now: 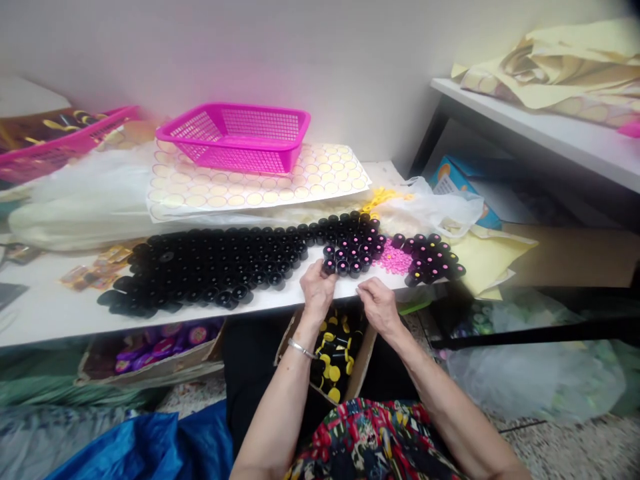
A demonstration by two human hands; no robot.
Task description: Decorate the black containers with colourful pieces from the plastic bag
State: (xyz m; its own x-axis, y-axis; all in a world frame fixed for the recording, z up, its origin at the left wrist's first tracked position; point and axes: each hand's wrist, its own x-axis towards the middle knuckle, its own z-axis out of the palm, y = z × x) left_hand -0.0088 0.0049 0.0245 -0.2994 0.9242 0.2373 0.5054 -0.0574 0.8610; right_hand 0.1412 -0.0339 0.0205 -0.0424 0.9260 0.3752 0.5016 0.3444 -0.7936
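Head view: the left hand (317, 288) pinches a small round black pot (329, 267) at the near edge of the white table (50, 310), among rows of matching pots. Pink discs (395, 262) lie just right. The right hand (379, 305) curls nearby; whether it holds anything cannot be told.

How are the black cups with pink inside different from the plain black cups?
The pink-dotted cups show a pink dot inside each; the plain cups look all black. The pink-dotted cups make a small bunch; the plain cups make a far bigger one, stretching left along the table. The left hand touches the pink-dotted cups; no hand touches the plain cups. Both are small, round, black and packed close.
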